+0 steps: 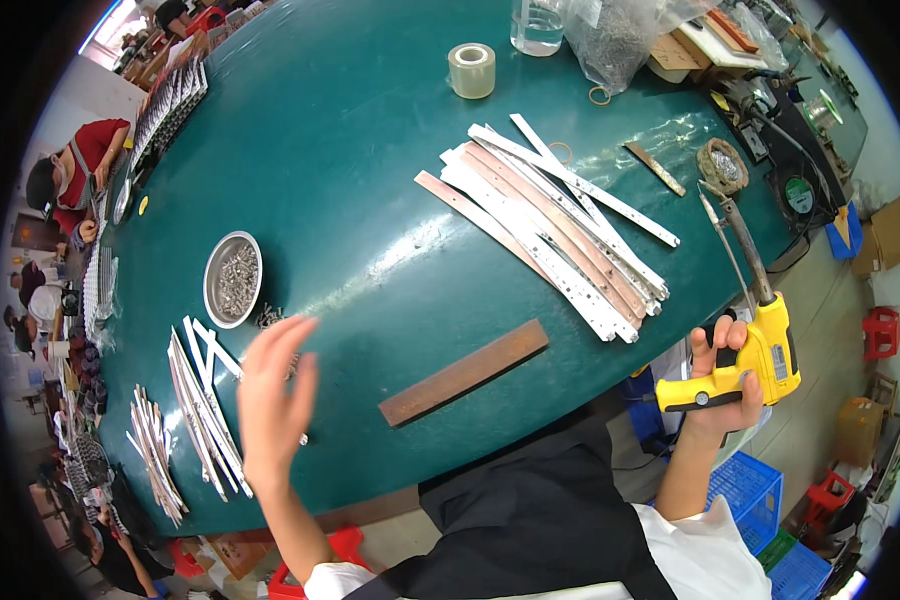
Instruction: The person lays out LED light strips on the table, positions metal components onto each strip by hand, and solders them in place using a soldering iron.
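My right hand (722,412) is closed round the handle of a yellow soldering gun (773,348), its tip pointing up and away over the table's right edge. Over the left part of the table hovers my left hand (270,405), fingers stretched out and slightly blurred, with nothing seen in it. Just beyond it stands a metal bowl (237,243) of small metal parts, and more of these parts (270,316) lie loose beside the bowl, partly hidden by my fingers. Between my hands rests a flat brown bar (465,373).
A pile of white and copper-coloured strips (540,220) lies right of centre on the green table (340,190). More strips (205,410) lie at left. Farther back are a tape roll (472,72) and a plastic bag (610,45). A solder pot (722,165) sits far right. People work at left.
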`<state>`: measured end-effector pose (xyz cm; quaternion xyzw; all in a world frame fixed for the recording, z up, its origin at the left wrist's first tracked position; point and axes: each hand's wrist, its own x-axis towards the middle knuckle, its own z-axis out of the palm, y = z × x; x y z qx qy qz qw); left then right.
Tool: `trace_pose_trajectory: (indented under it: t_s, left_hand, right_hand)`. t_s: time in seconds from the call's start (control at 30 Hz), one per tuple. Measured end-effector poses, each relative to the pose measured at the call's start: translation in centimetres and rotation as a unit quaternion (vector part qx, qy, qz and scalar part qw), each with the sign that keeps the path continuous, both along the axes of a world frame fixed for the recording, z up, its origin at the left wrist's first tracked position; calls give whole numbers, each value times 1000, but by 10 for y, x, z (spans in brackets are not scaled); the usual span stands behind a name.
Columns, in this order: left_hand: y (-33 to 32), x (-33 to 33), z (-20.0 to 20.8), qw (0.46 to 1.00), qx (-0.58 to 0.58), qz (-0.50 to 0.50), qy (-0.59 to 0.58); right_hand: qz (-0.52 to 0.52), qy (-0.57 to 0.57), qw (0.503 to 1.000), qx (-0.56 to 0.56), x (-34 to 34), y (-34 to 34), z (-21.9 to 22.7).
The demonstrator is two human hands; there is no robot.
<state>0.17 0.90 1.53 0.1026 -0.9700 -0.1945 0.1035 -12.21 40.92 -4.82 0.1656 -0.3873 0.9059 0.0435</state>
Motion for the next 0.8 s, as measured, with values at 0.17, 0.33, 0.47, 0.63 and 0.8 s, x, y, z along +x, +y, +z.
trace_pose_trajectory:
  t_s: [0.17,0.33,0.47,0.63,0.8]
  left_hand:
    - [69,-104,-38,946,19,-295,131]
    - [126,-144,-43,914,-40,-375,150]
    - [91,-84,-36,963,-39,-230,132]
    - [24,35,-45,988,-43,123,87]
    - [-24,124,-76,957,-119,265,9]
  right_hand:
    - [14,-38,999,-20,2,9,-9]
    - [-44,-42,998,-19,2,27,-5]
    - [-75,-55,996,3,2,46,-2]
    - [-62,-48,997,4,-10,45,-10]
    - [-12,-46,999,-13,-27,27,-11]
